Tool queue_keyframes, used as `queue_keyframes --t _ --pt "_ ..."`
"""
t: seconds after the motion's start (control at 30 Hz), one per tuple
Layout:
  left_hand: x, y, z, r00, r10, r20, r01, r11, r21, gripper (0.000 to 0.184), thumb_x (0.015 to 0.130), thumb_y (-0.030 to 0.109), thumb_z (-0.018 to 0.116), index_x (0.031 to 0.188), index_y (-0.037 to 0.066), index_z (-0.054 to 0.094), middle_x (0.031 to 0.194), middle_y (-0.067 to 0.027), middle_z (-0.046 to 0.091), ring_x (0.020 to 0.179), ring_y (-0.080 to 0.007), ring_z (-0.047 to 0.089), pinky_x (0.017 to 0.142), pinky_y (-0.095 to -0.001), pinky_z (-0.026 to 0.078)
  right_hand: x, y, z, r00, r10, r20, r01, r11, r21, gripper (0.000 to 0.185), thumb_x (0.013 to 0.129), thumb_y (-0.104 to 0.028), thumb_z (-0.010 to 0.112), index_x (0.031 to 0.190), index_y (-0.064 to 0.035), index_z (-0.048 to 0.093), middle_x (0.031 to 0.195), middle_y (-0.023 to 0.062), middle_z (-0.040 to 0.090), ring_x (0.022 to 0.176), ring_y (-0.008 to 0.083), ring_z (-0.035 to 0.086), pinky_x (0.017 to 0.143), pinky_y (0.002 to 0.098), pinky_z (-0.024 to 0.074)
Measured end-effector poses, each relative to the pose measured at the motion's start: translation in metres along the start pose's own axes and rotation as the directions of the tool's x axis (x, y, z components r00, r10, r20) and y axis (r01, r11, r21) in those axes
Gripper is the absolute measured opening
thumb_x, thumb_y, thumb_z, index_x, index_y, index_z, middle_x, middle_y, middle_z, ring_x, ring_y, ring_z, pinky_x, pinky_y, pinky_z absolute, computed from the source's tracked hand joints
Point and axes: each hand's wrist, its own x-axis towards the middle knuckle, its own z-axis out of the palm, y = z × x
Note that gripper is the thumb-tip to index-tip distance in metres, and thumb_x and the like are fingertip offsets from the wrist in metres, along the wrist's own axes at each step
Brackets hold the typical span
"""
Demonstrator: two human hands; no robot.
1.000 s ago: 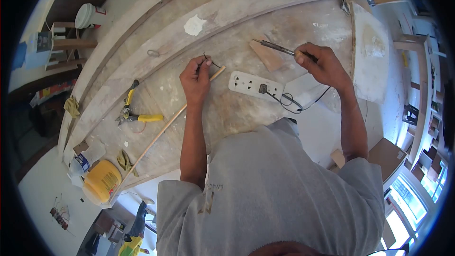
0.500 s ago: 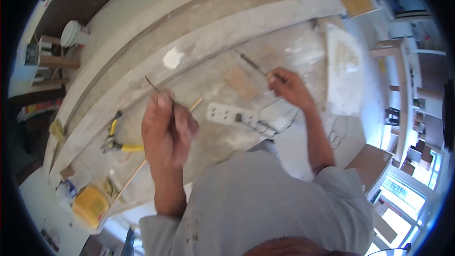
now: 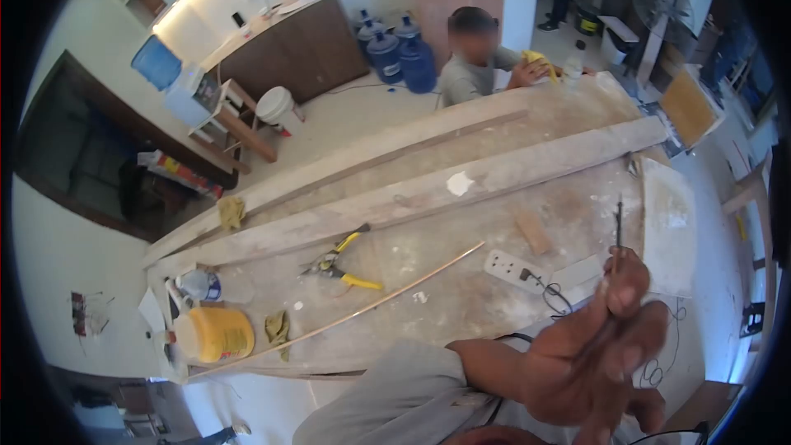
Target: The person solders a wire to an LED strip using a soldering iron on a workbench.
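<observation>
My left hand is raised large at the lower right, with its forearm coming in from the left. A thin dark rod with a finer tip stands nearly upright from the pinched fingertips; its lower end is hidden. Curled fingers show below, and whose they are I cannot make out. My right hand cannot be told apart behind the left. Beyond the hand lies a white power strip with a dark plug and cord in it. Near it is a small tan piece of board.
Yellow-handled snips and a long thin strip lie on the dusty table. Two long curved pieces run across it. A yellow jug stands at the left end. Opposite, a person holds something yellow.
My view has lifted and swung left, showing more room. My left hand has moved to the right and nearer the camera. My right hand, which held a slim tool, no longer shows clearly.
</observation>
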Motion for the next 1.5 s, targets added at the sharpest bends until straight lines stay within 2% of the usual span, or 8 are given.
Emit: queue_keyframes --t 0.33,0.37,0.43,0.57,0.63,0.73,0.93,1.5 --pt "-0.028 -0.033 0.029 0.988 0.152 -0.023 -0.153 0.987 -0.047 0.021 0.114 0.033 0.042 0.121 0.014 0.037 0.093 -0.0089 0.056 0.078 -0.0180 0.059 0.083 -0.0380 0.056 -0.099 -0.093 0.062 0.890 0.371 -0.267 -0.328 0.925 0.193 0.023 0.108 -0.025 0.055 0.115 -0.0072 0.067 0.098 0.0025 0.059 0.081 0.0145 0.060 0.078 0.0291 0.0486" --pt "-0.030 -0.032 0.032 0.987 0.159 0.002 -0.159 0.987 -0.023 0.021 0.113 0.033 0.043 0.120 0.014 0.037 0.092 -0.0084 0.056 0.076 -0.0173 0.057 0.080 -0.0356 0.055 -0.134 -0.132 0.094 0.948 0.161 -0.275 -0.150 0.987 0.060 0.045 0.104 -0.033 0.057 0.132 0.0018 0.060 0.122 0.0139 0.062 0.115 0.0205 0.057 0.106 0.0315 0.0413" --pt "-0.027 -0.022 0.039 0.997 0.080 -0.005 -0.079 0.996 0.041 0.023 0.112 0.036 0.047 0.117 0.015 0.038 0.090 -0.0078 0.056 0.073 -0.0164 0.054 0.076 -0.0329 0.051 -0.039 0.006 0.015 0.988 0.119 0.103 -0.132 0.984 0.122 0.026 0.107 -0.033 0.061 0.113 -0.0085 0.066 0.081 -0.0019 0.058 0.075 0.0086 0.054 0.070 0.0262 0.0461" --pt "-0.039 -0.010 0.036 0.926 0.224 -0.306 -0.126 0.943 0.307 0.027 0.109 0.039 0.054 0.114 0.014 0.045 0.092 -0.0060 0.055 0.078 -0.0186 0.058 0.077 -0.0353 0.053 -0.029 0.009 0.036 0.938 0.347 -0.021 -0.345 0.936 0.068 0.028 0.108 -0.033 0.058 0.115 -0.0069 0.065 0.077 -0.0011 0.057 0.066 0.0090 0.052 0.063 0.0256 0.0443" --pt "-0.064 0.043 0.009 0.917 0.116 -0.382 -0.005 0.960 0.279 0.023 0.110 0.032 0.053 0.124 0.015 0.048 0.114 -0.0035 0.056 0.106 -0.0264 0.069 0.093 -0.0535 0.059 0.000 0.101 0.016 0.650 -0.758 0.055 0.726 0.598 -0.340 0.027 0.104 -0.029 0.062 0.112 -0.0039 0.069 0.082 0.0013 0.060 0.066 0.0108 0.056 0.058 0.0275 0.0471" --pt "-0.095 0.139 -0.028 0.907 0.372 -0.196 -0.014 0.492 0.871 0.024 0.108 0.033 0.056 0.115 0.010 0.056 0.111 -0.0066 0.060 0.106 -0.0279 0.071 0.097 -0.0641 0.056 -0.051 -0.018 0.044 1.000 0.010 0.016 -0.011 0.999 0.052 0.031 0.103 -0.031 0.065 0.110 -0.0007 0.069 0.075 0.0020 0.060 0.062 0.0090 0.055 0.054 0.0262 0.0452" --pt "-0.119 0.298 0.001 0.697 0.668 -0.261 0.676 -0.490 0.551 0.014 0.097 0.016 0.074 0.098 0.002 0.075 0.087 -0.0058 0.075 0.085 -0.0125 0.069 0.079 -0.0285 0.052 -0.023 -0.019 0.050 0.989 -0.036 0.141 0.028 0.998 0.059 0.030 0.101 -0.027 0.068 0.106 0.0024 0.070 0.076 0.0036 0.063 0.061 0.0098 0.058 0.054 0.0268 0.0449" --pt "-0.075 0.338 -0.048 0.556 0.696 -0.454 0.831 -0.475 0.290 0.015 0.096 0.014 0.073 0.094 -0.001 0.073 0.082 -0.0040 0.073 0.076 -0.0087 0.063 0.072 -0.0254 0.048 0.060 0.035 0.111 0.951 -0.093 0.293 0.260 0.755 -0.602 0.048 0.074 -0.040 0.084 0.089 0.0026 0.069 0.078 0.0258 0.071 0.078 0.0434 0.072 0.072 0.0468 0.0571"
